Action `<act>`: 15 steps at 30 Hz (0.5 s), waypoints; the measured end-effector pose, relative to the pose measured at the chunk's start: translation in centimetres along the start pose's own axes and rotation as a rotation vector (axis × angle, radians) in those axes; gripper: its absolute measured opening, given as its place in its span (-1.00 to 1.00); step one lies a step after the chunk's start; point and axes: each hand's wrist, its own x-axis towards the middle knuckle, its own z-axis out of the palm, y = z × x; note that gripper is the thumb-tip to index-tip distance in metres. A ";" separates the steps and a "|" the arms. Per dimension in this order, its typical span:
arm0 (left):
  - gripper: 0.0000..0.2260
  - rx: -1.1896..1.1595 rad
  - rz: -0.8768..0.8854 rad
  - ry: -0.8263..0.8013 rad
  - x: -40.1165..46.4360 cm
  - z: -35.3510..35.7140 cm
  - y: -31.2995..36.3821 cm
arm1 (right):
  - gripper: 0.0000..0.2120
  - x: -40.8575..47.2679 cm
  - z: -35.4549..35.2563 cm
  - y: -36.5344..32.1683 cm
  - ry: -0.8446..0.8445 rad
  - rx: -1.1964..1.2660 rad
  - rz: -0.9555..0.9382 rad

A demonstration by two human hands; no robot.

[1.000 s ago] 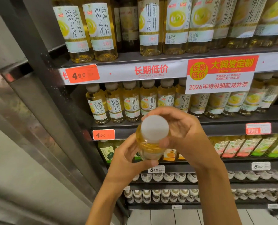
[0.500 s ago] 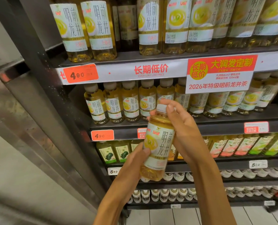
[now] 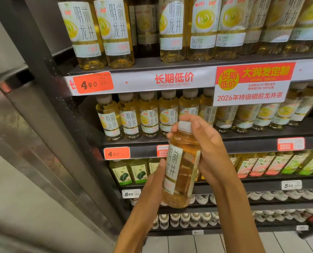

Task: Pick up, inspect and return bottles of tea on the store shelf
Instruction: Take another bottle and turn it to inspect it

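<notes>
- The left hand [image 3: 154, 181] cups the lower side of a tea bottle [image 3: 181, 165], fingers wrapped behind it.
- The right hand [image 3: 209, 148] grips the same bottle near its neck, fingers curled over the white cap [image 3: 185, 126].
- The bottle stands nearly upright in the air, in front of the shelf, label edge facing the camera.
- Behind it, a row of matching bottles [image 3: 150, 115] stands on the middle shelf [image 3: 243, 141], above an orange price tag [image 3: 117, 153].
</notes>
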 end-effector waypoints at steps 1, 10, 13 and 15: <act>-0.59 0.042 0.024 0.005 0.0 0.0 0.2 | -0.64 0.0 0.1 0.0 0.020 -0.024 -0.013; -0.40 -0.284 -0.052 -0.083 -0.1 -0.7 0.4 | -0.59 0.3 0.6 0.3 -0.031 0.088 0.044; -0.38 -0.363 -0.097 -0.152 0.0 -0.7 0.0 | -0.57 0.5 0.9 0.6 -0.044 0.093 0.083; -0.40 -0.311 -0.087 -0.145 0.1 -0.8 -0.2 | -0.56 0.6 0.8 0.7 -0.039 0.101 0.082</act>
